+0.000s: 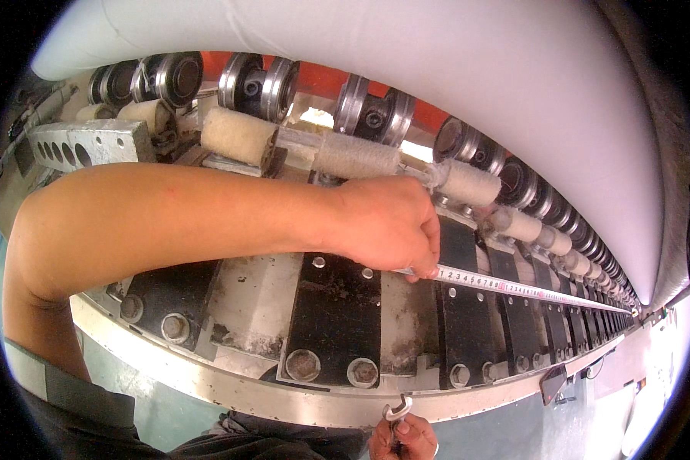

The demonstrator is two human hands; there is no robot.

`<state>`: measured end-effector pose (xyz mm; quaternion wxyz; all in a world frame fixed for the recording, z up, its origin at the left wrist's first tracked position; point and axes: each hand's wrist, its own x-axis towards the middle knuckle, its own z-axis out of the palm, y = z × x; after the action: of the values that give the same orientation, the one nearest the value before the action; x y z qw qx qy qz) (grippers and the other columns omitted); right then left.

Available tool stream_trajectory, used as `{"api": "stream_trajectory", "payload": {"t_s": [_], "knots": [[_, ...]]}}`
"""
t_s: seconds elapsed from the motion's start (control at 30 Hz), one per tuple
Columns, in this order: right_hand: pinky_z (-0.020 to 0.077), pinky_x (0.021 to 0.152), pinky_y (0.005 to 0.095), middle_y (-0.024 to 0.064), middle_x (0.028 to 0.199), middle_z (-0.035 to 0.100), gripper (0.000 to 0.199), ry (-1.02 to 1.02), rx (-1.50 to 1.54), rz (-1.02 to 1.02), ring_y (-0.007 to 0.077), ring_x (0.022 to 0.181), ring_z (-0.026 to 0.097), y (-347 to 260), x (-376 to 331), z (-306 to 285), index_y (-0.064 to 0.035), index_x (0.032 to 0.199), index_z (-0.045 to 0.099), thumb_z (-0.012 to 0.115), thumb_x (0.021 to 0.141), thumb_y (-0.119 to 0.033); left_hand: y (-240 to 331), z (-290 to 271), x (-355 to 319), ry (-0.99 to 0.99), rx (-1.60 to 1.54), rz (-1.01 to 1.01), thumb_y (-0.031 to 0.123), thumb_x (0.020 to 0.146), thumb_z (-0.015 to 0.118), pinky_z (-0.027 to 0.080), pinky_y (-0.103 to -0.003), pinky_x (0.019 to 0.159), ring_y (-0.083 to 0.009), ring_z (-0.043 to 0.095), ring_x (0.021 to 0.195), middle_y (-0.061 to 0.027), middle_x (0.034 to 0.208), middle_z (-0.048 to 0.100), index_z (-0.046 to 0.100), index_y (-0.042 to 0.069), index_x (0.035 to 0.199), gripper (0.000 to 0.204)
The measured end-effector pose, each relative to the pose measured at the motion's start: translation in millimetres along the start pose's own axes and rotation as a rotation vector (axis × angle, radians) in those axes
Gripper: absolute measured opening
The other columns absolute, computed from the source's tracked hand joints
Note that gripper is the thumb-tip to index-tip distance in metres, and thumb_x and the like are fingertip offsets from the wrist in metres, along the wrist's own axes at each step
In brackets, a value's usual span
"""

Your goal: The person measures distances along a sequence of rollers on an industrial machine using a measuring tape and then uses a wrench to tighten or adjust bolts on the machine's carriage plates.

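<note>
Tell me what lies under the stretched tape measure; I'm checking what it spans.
Under the tape measure lie black bolted plates and grimy metal between them. The left hand covers its near end, hiding what lies there.

The person's left arm (176,215) is bare below a short dark sleeve (69,395) with a grey band.

White tape measure (514,287) with black and red markings runs over black plates (333,307). Cream fuzzy rollers (238,136) above, silver-and-black wheels (257,83) against an orange-red strip (322,80), pale white cloth (437,61) overhead.
</note>
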<state>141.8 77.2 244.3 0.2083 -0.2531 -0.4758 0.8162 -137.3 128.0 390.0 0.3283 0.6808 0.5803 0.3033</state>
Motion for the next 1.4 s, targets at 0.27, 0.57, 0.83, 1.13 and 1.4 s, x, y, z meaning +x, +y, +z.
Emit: {"api": "stream_trajectory", "payload": {"t_s": [0.27,0.57,0.83,1.13,1.4], "knots": [[0.0253,0.034,0.0268,0.0053,0.05,0.042,0.045,0.012,0.01,-0.014,0.0125,0.036,0.036,5,-4,-3,-0.0031,0.069,0.047,0.055,0.091,-0.042,2,0,1,-0.001,0.072,0.007,0.018,0.079,0.07,0.047,-0.027,0.056,-0.0105,0.059,0.062,-0.0033,0.073,0.069,0.072,0.003,0.083,0.016],[0.0255,0.035,0.0265,0.0039,0.049,0.04,0.048,0.036,0.006,-0.066,0.0127,0.037,0.035,14,-12,-10,-0.0043,0.062,0.047,0.058,0.09,-0.042,-4,0,4,-0.035,0.037,-0.048,0.018,0.079,0.07,0.049,-0.028,0.058,-0.0113,0.061,0.063,-0.0042,0.076,0.069,0.072,0.003,0.088,0.018],[0.0267,0.035,0.0264,0.0039,0.05,0.041,0.049,-0.011,0.051,-0.05,0.0124,0.037,0.035,18,-11,-12,-0.0042,0.063,0.047,0.058,0.089,-0.044,-5,-3,4,-0.069,0.064,-0.08,0.018,0.081,0.072,0.049,-0.025,0.065,-0.0079,0.06,0.071,-0.003,0.079,0.068,0.069,0.002,0.095,0.021],[0.0237,0.041,0.0246,-0.0064,0.06,0.031,0.027,-0.002,0.531,0.025,0.0073,0.046,0.028,15,-22,-19,-0.011,0.082,0.045,0.044,0.098,-0.033,43,-1,-16,0.14,0.858,0.37,0.018,0.079,0.067,0.051,-0.042,0.08,-0.0322,0.063,0.09,-0.0148,0.099,0.066,0.065,0.007,0.102,0.026],[0.0243,0.045,0.0246,-0.0067,0.064,0.031,0.03,0.04,1.055,-0.017,0.0077,0.049,0.028,6,41,-5,-0.0141,0.089,0.045,0.043,0.098,-0.043,50,15,60,0.292,1.402,0.952,0.009,0.068,0.069,0.044,-0.045,0.089,-0.0299,0.056,0.105,-0.0101,0.109,0.061,0.064,0.003,0.097,0.03]]}}
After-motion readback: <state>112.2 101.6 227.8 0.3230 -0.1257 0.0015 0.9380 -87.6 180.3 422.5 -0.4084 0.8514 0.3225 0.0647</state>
